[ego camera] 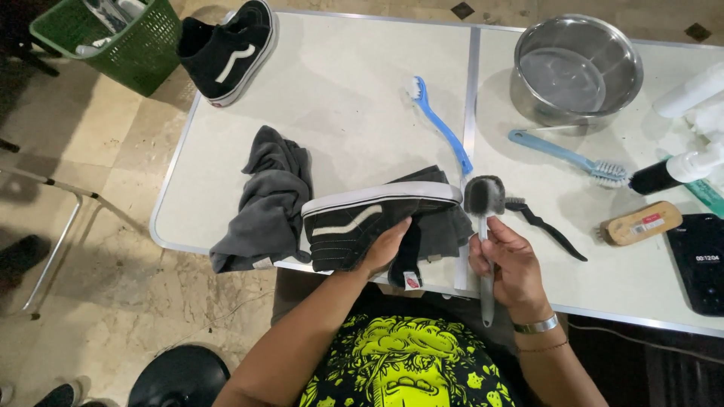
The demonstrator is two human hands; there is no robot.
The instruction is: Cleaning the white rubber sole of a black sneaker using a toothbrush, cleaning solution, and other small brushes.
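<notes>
One black suede shoe [369, 226] is held on its side at the table [339, 98] edge.
Left hand [385, 247] is curled on its heel; right hand [513, 264] is closed around a grey soft-bristled brush [483, 218].

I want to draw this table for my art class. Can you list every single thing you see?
Shoe in hand: 1, black with white stripe and sole, front table edge.
Second shoe: 1, black and white, far left corner.
Cloth: 1, grey, left of the held shoe.
Basket: 1, green, on the floor.
Bowl: 1, silver metal, far right.
Blue brushes: 2, by the table seam and below the bowl.
Black brush: 1, right of centre.
Wooden brush: 1, tan, right.
Spray bottle: 1, black and white, right.
Table: 1, white.
Grey brush: 1, in right hand.
Left hand: on the shoe.
Right hand: holding the brush handle.
</notes>
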